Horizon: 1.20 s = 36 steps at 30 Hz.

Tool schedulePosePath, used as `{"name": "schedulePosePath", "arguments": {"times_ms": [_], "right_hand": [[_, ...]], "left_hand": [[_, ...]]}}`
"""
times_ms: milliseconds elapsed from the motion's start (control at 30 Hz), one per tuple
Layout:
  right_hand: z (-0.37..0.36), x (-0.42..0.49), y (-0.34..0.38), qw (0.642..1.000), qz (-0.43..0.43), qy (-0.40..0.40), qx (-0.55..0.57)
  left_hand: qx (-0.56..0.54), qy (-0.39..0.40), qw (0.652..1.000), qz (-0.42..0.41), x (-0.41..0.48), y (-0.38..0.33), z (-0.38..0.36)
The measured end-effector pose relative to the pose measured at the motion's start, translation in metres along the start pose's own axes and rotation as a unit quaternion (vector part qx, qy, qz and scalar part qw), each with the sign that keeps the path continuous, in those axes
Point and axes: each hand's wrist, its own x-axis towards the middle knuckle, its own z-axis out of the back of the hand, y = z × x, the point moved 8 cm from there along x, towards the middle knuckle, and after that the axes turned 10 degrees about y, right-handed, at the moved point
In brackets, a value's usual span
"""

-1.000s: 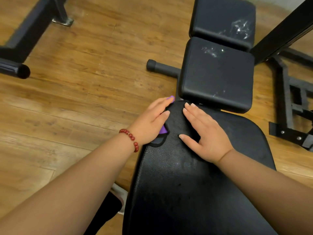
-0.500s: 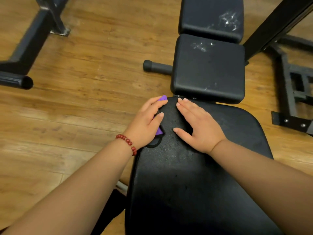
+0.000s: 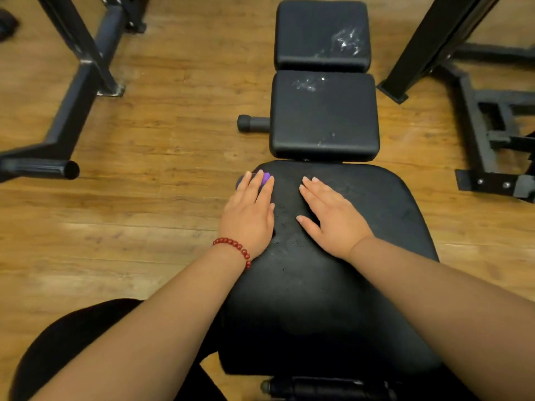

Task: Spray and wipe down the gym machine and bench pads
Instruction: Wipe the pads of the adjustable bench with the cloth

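The left hand (image 3: 249, 215) lies flat with fingers straight and close together, pressing a purple cloth (image 3: 265, 178) onto the near pad (image 3: 318, 299) at its far left corner; only the cloth's tip peeks out past the fingertips. Just to its right, the right hand (image 3: 333, 218) rests palm-down, fingers straight, holding nothing. Beyond both hands, two smaller pads (image 3: 324, 117) carry white spray flecks.

Warm brown wood-plank floor (image 3: 173, 111), glare at 9 o'clock. Black steel tube frame (image 3: 78, 91) at 10 o'clock; black steel upright and base (image 3: 419, 47) at 2 o'clock.
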Motion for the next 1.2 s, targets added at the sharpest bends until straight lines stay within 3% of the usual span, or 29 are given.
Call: {"name": "schedulePosePath", "arguments": {"times_ms": [267, 533, 700, 867, 967, 1067, 1200], "right_hand": [[-0.016, -0.076, -0.033, 0.996, -0.091, 0.003, 0.019], [-0.019, -0.138, -0.043, 0.989, -0.144, -0.014, 0.025], [-0.014, -0.147, -0.048, 0.985, -0.157, -0.044, 0.062], [-0.004, -0.14, -0.038, 0.963, -0.148, -0.135, 0.178], [-0.012, -0.118, -0.013, 0.975, -0.106, -0.099, 0.167], [-0.028, -0.104, 0.0, 0.986, -0.12, -0.055, 0.101], [-0.026, -0.11, -0.022, 0.979, -0.135, -0.077, 0.13]], "left_hand": [[0.042, 0.057, 0.996, -0.061, -0.045, -0.09, -0.043], [0.036, 0.069, 0.995, -0.069, -0.055, -0.117, -0.048], [-0.04, 0.087, 0.989, -0.114, -0.052, -0.143, -0.048], [-0.076, 0.046, 0.994, -0.063, -0.051, -0.104, -0.024], [-0.041, 0.041, 0.997, -0.041, -0.058, -0.077, -0.019], [-0.018, 0.045, 0.997, -0.061, -0.059, -0.074, -0.02], [-0.028, 0.029, 0.996, -0.079, -0.044, -0.086, -0.018]]}}
